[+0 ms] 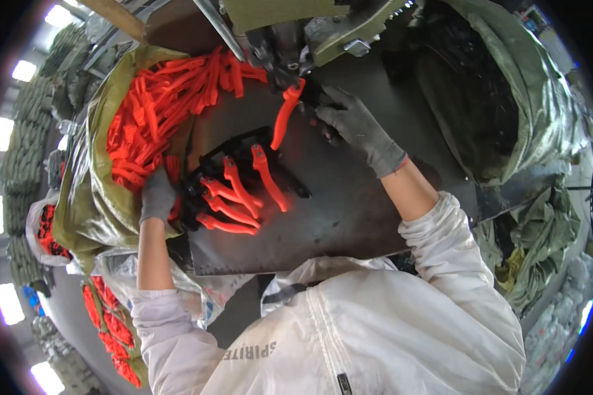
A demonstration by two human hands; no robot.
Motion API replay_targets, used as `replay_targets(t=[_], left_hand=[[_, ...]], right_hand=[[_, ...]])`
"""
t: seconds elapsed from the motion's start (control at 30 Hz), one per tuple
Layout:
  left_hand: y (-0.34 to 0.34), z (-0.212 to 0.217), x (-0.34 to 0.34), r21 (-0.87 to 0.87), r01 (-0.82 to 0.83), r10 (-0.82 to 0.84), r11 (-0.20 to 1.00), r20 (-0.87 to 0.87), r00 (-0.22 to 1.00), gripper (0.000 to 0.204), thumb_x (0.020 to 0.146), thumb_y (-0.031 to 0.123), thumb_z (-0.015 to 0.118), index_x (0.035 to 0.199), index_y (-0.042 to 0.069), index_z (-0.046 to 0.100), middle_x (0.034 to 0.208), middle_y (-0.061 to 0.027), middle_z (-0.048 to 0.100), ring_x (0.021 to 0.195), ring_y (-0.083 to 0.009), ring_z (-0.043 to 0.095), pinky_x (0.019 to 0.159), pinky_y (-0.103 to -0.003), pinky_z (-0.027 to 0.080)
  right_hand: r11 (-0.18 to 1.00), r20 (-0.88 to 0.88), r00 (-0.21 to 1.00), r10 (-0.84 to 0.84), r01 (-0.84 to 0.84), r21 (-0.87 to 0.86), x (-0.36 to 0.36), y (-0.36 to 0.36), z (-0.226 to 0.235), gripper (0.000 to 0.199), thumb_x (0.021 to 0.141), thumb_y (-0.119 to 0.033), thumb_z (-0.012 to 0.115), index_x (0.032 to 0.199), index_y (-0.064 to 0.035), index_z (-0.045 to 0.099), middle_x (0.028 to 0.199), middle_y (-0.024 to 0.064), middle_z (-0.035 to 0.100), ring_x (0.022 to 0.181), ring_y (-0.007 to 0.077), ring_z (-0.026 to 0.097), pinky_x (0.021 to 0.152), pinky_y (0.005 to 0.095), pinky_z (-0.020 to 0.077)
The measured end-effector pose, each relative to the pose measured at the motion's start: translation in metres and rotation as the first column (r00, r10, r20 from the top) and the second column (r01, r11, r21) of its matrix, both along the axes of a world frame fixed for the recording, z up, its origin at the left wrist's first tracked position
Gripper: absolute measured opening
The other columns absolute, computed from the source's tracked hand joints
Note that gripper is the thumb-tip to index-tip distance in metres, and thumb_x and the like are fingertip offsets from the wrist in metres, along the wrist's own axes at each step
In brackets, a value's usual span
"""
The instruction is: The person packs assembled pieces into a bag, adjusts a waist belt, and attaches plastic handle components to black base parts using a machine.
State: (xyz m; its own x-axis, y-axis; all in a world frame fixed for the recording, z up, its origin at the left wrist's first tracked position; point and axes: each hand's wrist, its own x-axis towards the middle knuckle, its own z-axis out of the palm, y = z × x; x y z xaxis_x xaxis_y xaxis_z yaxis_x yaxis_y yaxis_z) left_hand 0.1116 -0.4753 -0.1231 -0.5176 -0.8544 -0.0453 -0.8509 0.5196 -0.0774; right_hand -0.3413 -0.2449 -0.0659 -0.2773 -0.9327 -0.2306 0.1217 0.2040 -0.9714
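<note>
My left hand (pixel 158 195), in a grey glove, is at the near edge of a heap of red plastic handles (pixel 158 99) in an olive woven sack. Its fingertips blend into the red pieces, so its grip is hidden. My right hand (pixel 357 127), also gloved, is beside the machine head (pixel 288 49), its fingers curled round something dark that I cannot make out. Just left of those fingers, a single red handle (pixel 286 118) hangs down under the machine head. Several red handles with dark ends (pixel 263 174) lie on black parts on the metal table (pixel 349 217).
A large olive sack (pixel 524 99) with a dark inside stands open at the table's right. The machine's green frame (pixel 356 33) overhangs the far edge. A white bag with red and black pieces (pixel 48 230) and another sack of red parts (pixel 112 322) are at left.
</note>
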Motion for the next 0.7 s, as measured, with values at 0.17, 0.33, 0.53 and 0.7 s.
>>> replay_targets(t=[0.17, 0.33, 0.53, 0.7], left_hand=[[0.015, 0.008, -0.043, 0.042, -0.136, 0.138, 0.990, -0.049, 0.989, 0.038, 0.085, 0.025, 0.074, 0.111, 0.000, 0.062, 0.107, -0.0315, 0.068, 0.108, -0.0496, 0.064, 0.093, -0.055, 0.052], [0.004, -0.003, -0.033, -0.060, -0.104, 0.107, 0.993, 0.051, 0.993, 0.025, 0.087, 0.014, 0.067, 0.107, 0.001, 0.062, 0.106, -0.0264, 0.070, 0.108, -0.0458, 0.066, 0.091, -0.052, 0.054], [0.004, -0.010, 0.001, -0.286, 0.009, 0.035, 0.958, 0.149, 0.988, 0.019, 0.092, 0.010, 0.057, 0.108, 0.005, 0.064, 0.103, -0.0207, 0.071, 0.097, -0.0404, 0.070, 0.084, -0.051, 0.056], [0.024, 0.007, -0.035, -0.188, -0.153, 0.164, 0.970, 0.048, 0.985, 0.032, 0.091, 0.009, 0.063, 0.121, 0.003, 0.053, 0.118, -0.0245, 0.066, 0.100, -0.0461, 0.068, 0.087, -0.053, 0.057]], right_hand=[[0.992, -0.037, 0.999, 0.015, -0.010, 0.122, -0.009, 0.015, 0.023, 0.054, 0.102, -0.014, 0.061, 0.151, -0.0020, 0.044, 0.090, 0.0056, 0.066, 0.066, 0.0069, 0.059, 0.055, 0.0252, 0.0517], [0.991, -0.030, 1.000, 0.006, -0.002, 0.134, -0.005, 0.016, 0.007, 0.036, 0.098, -0.015, 0.060, 0.133, -0.0028, 0.057, 0.090, 0.0056, 0.068, 0.065, 0.0060, 0.057, 0.054, 0.0232, 0.0457], [0.995, -0.115, 0.991, 0.072, -0.080, -0.067, -0.006, 0.016, -0.009, 0.021, 0.097, -0.015, 0.061, 0.113, -0.0023, 0.059, 0.088, 0.0065, 0.068, 0.063, 0.0100, 0.061, 0.054, 0.0268, 0.0475], [0.996, -0.054, 0.996, -0.074, 0.071, -0.046, 0.008, 0.026, 0.009, 0.026, 0.098, -0.012, 0.061, 0.121, -0.0004, 0.060, 0.100, 0.0118, 0.072, 0.070, 0.0185, 0.068, 0.065, 0.0337, 0.0556]])
